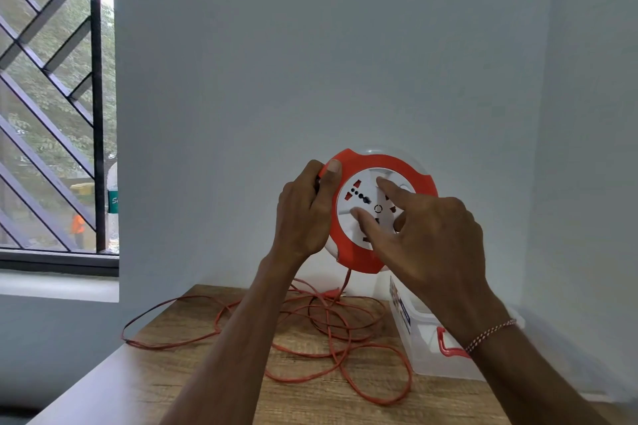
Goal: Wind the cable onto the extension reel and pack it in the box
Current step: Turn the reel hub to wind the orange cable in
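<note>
We hold the extension reel [381,210] aloft, left hand [305,214] clamped on its nine o'clock rim, right hand [424,238] fingers spread on its face, while nearly all the cable [331,331] sprawls unwound on the surface [193,369] and the box [424,345] waits.

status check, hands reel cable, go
Left hand grips reel rim, held up over the table. Right hand fingers on white socket face. Cable mostly loose, tangled. Box at right, nothing blocking.
</note>
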Demonstrator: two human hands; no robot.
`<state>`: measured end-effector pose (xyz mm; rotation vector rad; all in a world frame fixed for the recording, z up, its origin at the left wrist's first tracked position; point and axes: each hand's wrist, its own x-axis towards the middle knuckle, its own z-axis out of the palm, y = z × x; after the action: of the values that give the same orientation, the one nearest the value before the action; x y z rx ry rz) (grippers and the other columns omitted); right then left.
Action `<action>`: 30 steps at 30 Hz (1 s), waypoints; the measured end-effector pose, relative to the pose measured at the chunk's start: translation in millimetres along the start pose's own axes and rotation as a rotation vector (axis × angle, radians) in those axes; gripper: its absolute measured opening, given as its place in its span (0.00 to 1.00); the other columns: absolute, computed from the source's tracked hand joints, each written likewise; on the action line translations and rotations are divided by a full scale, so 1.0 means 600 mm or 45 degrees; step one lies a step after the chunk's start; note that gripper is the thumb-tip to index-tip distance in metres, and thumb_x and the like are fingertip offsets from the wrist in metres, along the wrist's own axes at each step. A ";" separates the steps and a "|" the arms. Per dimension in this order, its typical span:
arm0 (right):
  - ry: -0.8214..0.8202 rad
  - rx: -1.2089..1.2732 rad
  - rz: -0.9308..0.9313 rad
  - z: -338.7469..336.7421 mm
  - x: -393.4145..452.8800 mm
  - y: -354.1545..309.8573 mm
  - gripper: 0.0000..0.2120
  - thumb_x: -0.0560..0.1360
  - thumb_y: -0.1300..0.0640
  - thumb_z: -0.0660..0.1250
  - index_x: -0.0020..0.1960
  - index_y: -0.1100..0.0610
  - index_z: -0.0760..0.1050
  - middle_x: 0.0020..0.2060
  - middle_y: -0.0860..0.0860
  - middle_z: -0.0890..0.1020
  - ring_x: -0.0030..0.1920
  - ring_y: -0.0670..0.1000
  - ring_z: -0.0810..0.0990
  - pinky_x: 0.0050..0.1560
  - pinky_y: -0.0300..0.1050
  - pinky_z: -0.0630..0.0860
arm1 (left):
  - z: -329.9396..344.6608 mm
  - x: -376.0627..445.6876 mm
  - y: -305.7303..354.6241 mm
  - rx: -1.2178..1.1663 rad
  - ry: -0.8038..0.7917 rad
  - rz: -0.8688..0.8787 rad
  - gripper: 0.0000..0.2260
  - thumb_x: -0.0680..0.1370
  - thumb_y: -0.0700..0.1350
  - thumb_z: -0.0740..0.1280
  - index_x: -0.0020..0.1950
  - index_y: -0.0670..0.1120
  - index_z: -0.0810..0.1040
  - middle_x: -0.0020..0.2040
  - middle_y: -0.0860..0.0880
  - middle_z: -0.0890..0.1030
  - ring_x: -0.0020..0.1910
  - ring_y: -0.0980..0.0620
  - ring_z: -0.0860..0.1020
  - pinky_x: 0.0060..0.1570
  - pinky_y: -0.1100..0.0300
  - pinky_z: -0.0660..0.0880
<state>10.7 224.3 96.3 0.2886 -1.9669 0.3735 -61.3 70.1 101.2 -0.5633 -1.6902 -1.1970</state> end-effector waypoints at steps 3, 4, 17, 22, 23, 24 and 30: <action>0.037 -0.048 -0.077 -0.004 0.002 0.003 0.29 0.72 0.33 0.60 0.66 0.49 0.74 0.48 0.52 0.85 0.42 0.54 0.84 0.44 0.49 0.81 | -0.002 0.000 0.001 -0.014 0.009 -0.021 0.17 0.80 0.60 0.55 0.50 0.49 0.75 0.40 0.54 0.83 0.35 0.53 0.83 0.36 0.53 0.83; 0.058 -0.050 -0.115 -0.007 0.004 0.005 0.26 0.73 0.35 0.62 0.64 0.49 0.76 0.47 0.52 0.85 0.42 0.54 0.84 0.44 0.49 0.81 | -0.003 0.001 0.000 -0.023 0.011 -0.025 0.17 0.80 0.60 0.55 0.50 0.49 0.75 0.40 0.54 0.83 0.35 0.53 0.83 0.36 0.54 0.83; -0.260 -0.108 -0.414 -0.008 0.010 0.008 0.27 0.60 0.58 0.80 0.58 0.45 0.79 0.65 0.57 0.75 0.63 0.62 0.71 0.55 0.63 0.75 | -0.007 0.005 -0.006 -0.061 0.023 -0.002 0.16 0.80 0.59 0.55 0.50 0.48 0.75 0.39 0.57 0.82 0.35 0.56 0.83 0.33 0.65 0.79; -0.187 -0.172 -0.330 -0.004 0.004 0.005 0.28 0.56 0.54 0.82 0.55 0.44 0.81 0.59 0.58 0.78 0.57 0.63 0.75 0.49 0.61 0.78 | -0.004 0.004 -0.003 -0.027 0.021 0.028 0.16 0.80 0.59 0.55 0.50 0.49 0.75 0.39 0.56 0.82 0.35 0.55 0.83 0.35 0.62 0.81; -0.163 -0.179 -0.310 -0.003 0.002 0.005 0.28 0.56 0.54 0.82 0.55 0.44 0.81 0.58 0.58 0.79 0.56 0.63 0.76 0.47 0.60 0.78 | -0.003 0.003 -0.003 -0.029 0.022 0.033 0.16 0.80 0.59 0.55 0.50 0.49 0.75 0.40 0.56 0.82 0.35 0.55 0.83 0.36 0.61 0.82; -0.133 -0.192 -0.297 -0.002 0.001 0.006 0.28 0.57 0.53 0.82 0.56 0.43 0.80 0.56 0.58 0.79 0.54 0.62 0.77 0.44 0.58 0.79 | -0.003 0.002 -0.002 -0.031 0.024 0.037 0.17 0.80 0.59 0.55 0.50 0.49 0.75 0.40 0.56 0.82 0.35 0.55 0.83 0.35 0.61 0.82; 0.020 -0.212 -0.198 0.002 -0.003 0.015 0.28 0.69 0.38 0.69 0.67 0.41 0.70 0.53 0.55 0.80 0.50 0.55 0.78 0.42 0.49 0.79 | -0.004 0.002 -0.003 -0.046 0.033 0.034 0.17 0.80 0.60 0.55 0.49 0.49 0.75 0.37 0.55 0.82 0.33 0.55 0.83 0.33 0.63 0.80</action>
<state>7.0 232.0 93.1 0.3276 -1.9320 0.1102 -62.2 67.0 101.9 -0.5885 -1.6372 -1.2128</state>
